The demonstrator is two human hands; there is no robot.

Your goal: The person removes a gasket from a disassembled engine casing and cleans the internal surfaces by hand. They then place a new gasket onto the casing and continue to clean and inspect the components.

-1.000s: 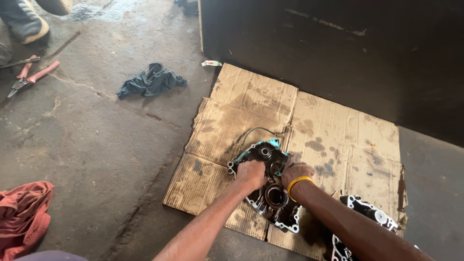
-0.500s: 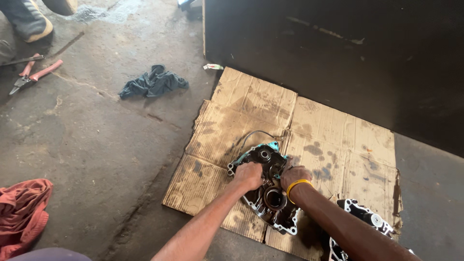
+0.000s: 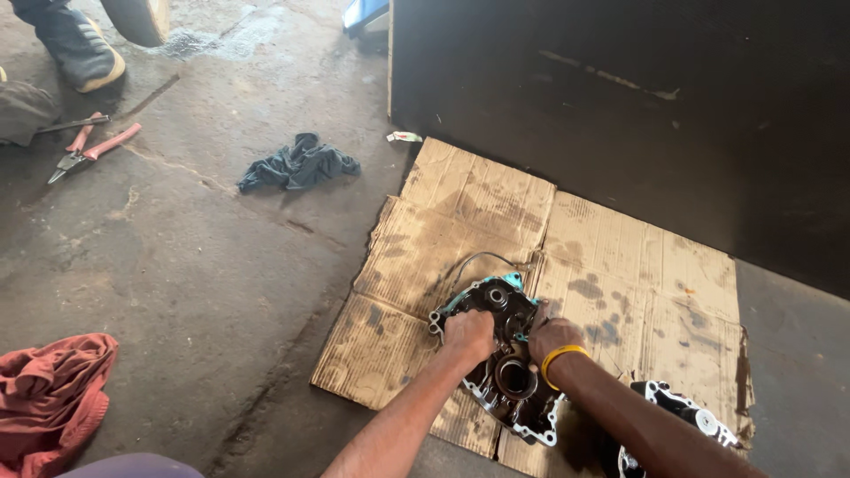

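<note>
A dark metal engine casing half (image 3: 503, 376) with a pale gasket rim lies on flattened, oil-stained cardboard (image 3: 460, 221). My left hand (image 3: 469, 334) rests closed on the casing's left edge. My right hand (image 3: 552, 335), with a yellow band on the wrist, presses on the casing's right side near a teal patch at its top. A thin wire loops out from the casing's upper end. A second casing half (image 3: 682, 416) lies at the lower right, partly hidden behind my right forearm.
A dark rag (image 3: 299, 164) lies on the concrete floor to the upper left. Red-handled pliers (image 3: 88, 150) lie at the far left near another person's shoe (image 3: 75, 53). A red cloth (image 3: 49, 398) sits at the lower left. A large dark panel (image 3: 620, 97) stands behind the cardboard.
The view has shifted slightly; both hands stay on the casing in nearly the same place.
</note>
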